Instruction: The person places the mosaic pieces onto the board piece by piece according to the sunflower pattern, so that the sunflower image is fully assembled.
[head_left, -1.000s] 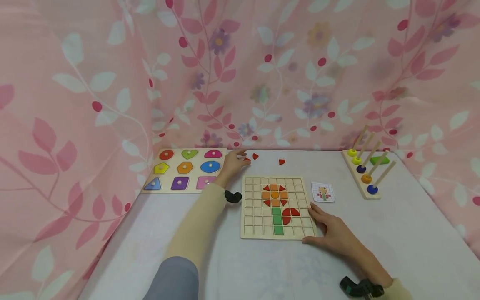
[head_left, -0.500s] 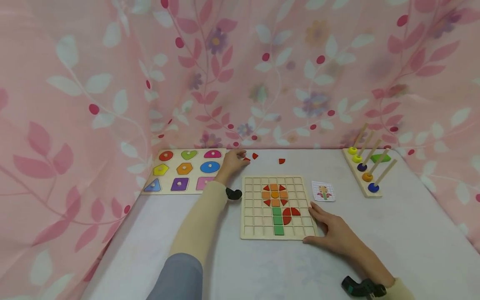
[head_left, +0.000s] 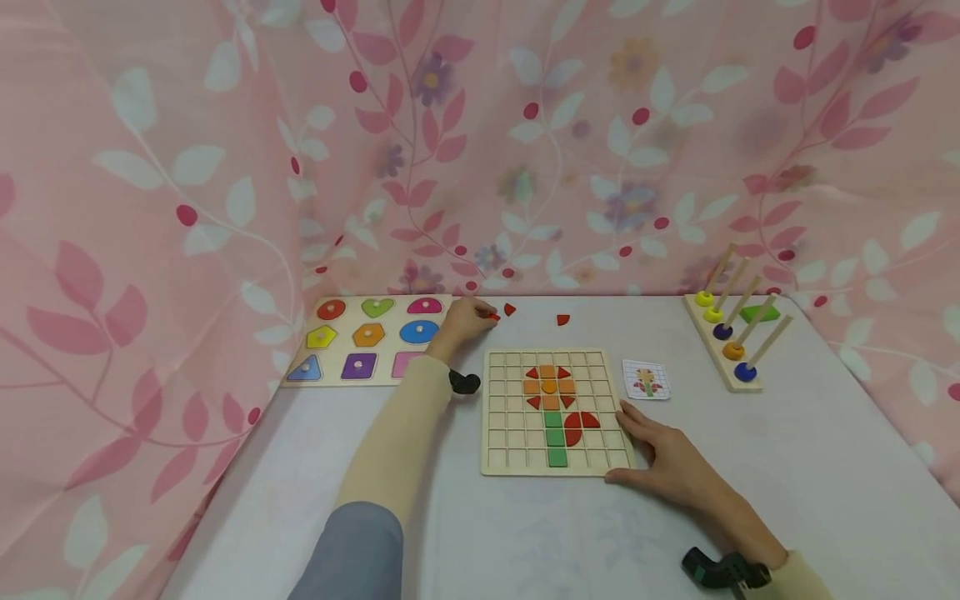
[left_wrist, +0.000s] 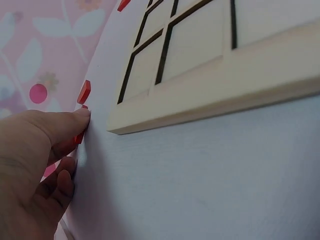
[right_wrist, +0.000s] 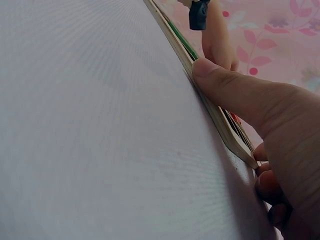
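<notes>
Beyond the grid board, my left hand (head_left: pixel 468 321) pinches a small red piece (left_wrist: pixel 79 138) between thumb and fingers, low over the table. My right hand (head_left: pixel 671 467) grips the near right corner of the wooden grid board (head_left: pixel 513 454), thumb on the front edge and fingers along the right side. On that board lie orange squares around an orange disc (head_left: pixel 550 387), red triangles at the corners, a column of green squares (head_left: pixel 554 436) and several red quarter-round pieces (head_left: pixel 573 429). Two loose red pieces lie at the back, one a wedge (head_left: pixel 510 309), the other a quarter-round (head_left: pixel 563 320).
Left of the grid board lies a knobbed shape puzzle (head_left: pixel 342 336), partly behind my left hand. A pattern card (head_left: pixel 646 380) is at the right of the grid board. Farther right stand a peg rack (head_left: pixel 720 350) with coloured beads and a green piece (head_left: pixel 761 313).
My left fingers have closed a little on the red piece, which now shows at the fingertips. The right hand and the grid board stay where they were.
</notes>
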